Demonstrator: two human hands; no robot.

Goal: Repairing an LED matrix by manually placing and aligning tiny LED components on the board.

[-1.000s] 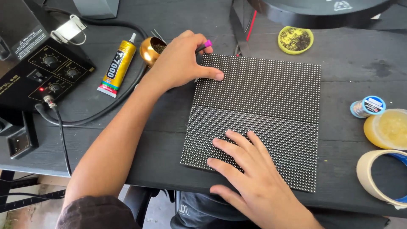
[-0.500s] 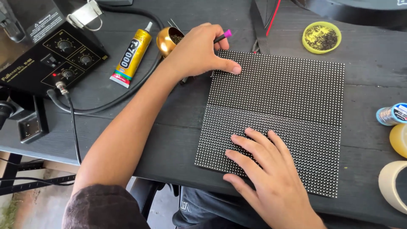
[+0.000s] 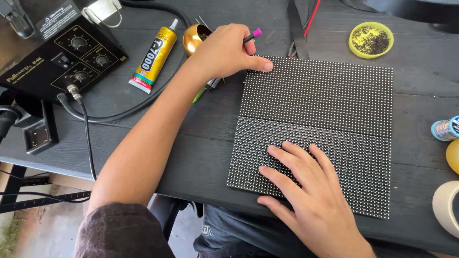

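LED dot-matrix panel [image 3: 315, 129] is the reference: lies flat on the dark counter [image 3: 191, 134], two stacked halves with a seam across the middle, near edge close to the counter's front edge.

Left hand [image 3: 229, 52] sits at the panel's far-left corner, closed around a thin tool with a pink tip [image 3: 256, 32]; thumb stretched out, touching the panel's top edge. The tool's lower end pokes out below the hand, just left of the panel; can't tell what kind of tool it is.

Right hand [image 3: 306, 191] is open, fingers spread, palm down, pressing flat on the panel's lower half near the near edge. Holds nothing.

Left of the panel:
- gold round cup [image 3: 193, 38], just behind the left hand
- yellow glue tube [image 3: 154, 59], lying at a slant, cap pointing away
- black control box with knobs [image 3: 67, 52], farther left, black cable [image 3: 86, 124] running from it
- small black holder [image 3: 38, 136] near the counter's left edge

Beyond the panel's far-right corner: yellow dish of dark bits [image 3: 371, 39]. Right of the panel, cut by the frame: blue-capped small container [image 3: 445, 129], tape roll [image 3: 447, 208].
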